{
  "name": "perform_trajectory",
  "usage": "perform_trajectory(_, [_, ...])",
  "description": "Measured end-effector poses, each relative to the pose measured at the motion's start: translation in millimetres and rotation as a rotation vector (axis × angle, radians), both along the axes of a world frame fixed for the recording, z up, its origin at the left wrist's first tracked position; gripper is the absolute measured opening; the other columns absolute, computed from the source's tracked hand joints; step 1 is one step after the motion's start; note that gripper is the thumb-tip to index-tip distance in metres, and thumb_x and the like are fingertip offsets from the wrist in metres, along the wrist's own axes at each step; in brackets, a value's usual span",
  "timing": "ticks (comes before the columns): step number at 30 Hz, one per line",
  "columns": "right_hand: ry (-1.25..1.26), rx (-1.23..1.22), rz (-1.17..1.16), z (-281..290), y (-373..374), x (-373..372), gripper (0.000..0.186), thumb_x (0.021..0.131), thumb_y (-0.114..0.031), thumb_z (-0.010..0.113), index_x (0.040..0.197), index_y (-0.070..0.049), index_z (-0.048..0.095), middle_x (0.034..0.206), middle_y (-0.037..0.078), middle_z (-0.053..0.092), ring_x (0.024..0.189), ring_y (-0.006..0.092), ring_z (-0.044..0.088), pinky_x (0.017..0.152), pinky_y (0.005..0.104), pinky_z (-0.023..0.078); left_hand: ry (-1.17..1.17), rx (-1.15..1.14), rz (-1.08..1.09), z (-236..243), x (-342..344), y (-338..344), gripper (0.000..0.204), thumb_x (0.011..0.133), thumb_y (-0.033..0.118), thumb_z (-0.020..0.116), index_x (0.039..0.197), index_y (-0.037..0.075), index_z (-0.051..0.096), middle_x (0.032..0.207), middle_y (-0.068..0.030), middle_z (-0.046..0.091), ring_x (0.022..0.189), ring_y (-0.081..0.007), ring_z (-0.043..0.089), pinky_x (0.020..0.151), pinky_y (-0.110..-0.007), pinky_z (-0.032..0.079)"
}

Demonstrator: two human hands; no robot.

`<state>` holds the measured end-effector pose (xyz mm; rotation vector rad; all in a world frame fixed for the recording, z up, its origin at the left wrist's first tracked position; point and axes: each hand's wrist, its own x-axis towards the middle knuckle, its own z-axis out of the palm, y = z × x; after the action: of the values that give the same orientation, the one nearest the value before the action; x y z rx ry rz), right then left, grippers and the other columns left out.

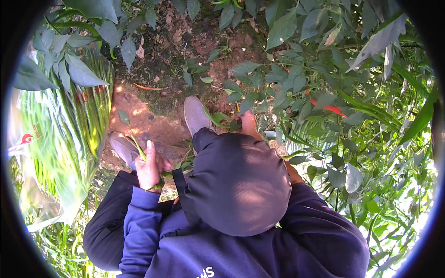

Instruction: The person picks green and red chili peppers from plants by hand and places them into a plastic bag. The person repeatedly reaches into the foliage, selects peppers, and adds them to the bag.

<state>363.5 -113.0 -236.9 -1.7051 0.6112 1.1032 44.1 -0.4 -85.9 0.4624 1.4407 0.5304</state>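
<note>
By our left shoe (pixel 123 149), our left hand (pixel 149 170) is grasping a green pepper (pixel 140 150); a light hold is probably serving best. Among leaves (pixel 220 117), our right hand (pixel 249 124) is partly hiding behind our knee (pixel 241 185), leaving us unable to tell its grip.

Navy sweatshirt (pixel 264 255), white lettering (pixel 205 272), black trousers (pixel 105 220), greyish shoes (pixel 196 115).
</note>
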Motion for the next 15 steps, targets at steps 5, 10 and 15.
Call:
perform_trajectory(5, [0.376, 0.117, 0.008, 31, 31, -40, 0.048, 0.099, -0.058, 0.059, 0.110, -0.011, 0.059, 0.079, 0.004, 0.057, 0.064, 0.0159, 0.054, 0.058, 0.0317, 0.047, -0.103, -0.027, -0.112, 7, 9, 2, 0.045, 0.109, 0.035, 0.053, 0.072, 0.009, 0.050, 0.049, 0.0003, 0.042, 0.038, -0.0118, 0.041, 0.040, -0.030, 0.039])
perform_trajectory(10, [0.707, 0.216, 0.500, 66, 101, -61, 0.058, 0.099, -0.061, 0.056, 0.128, -0.011, 0.059, 0.082, 0.002, 0.056, 0.067, 0.0131, 0.046, 0.058, 0.0284, 0.039, 0.262, 0.550, -0.659, 18, 32, 13, 0.031, 0.103, 0.021, 0.061, 0.124, 0.000, 0.067, 0.112, -0.0202, 0.068, 0.097, -0.0304, 0.069, 0.084, -0.039, 0.054])
perform_trajectory(15, [0.992, 0.670, 0.486, 94, 137, -60, 0.058, 0.104, -0.058, 0.049, 0.132, -0.008, 0.058, 0.086, 0.001, 0.055, 0.066, 0.0108, 0.041, 0.057, 0.0253, 0.035, 0.115, 0.490, -0.846, 14, 64, 10, 0.033, 0.099, 0.021, 0.066, 0.124, 0.001, 0.065, 0.109, -0.0287, 0.068, 0.104, -0.0442, 0.068, 0.088, -0.046, 0.052])
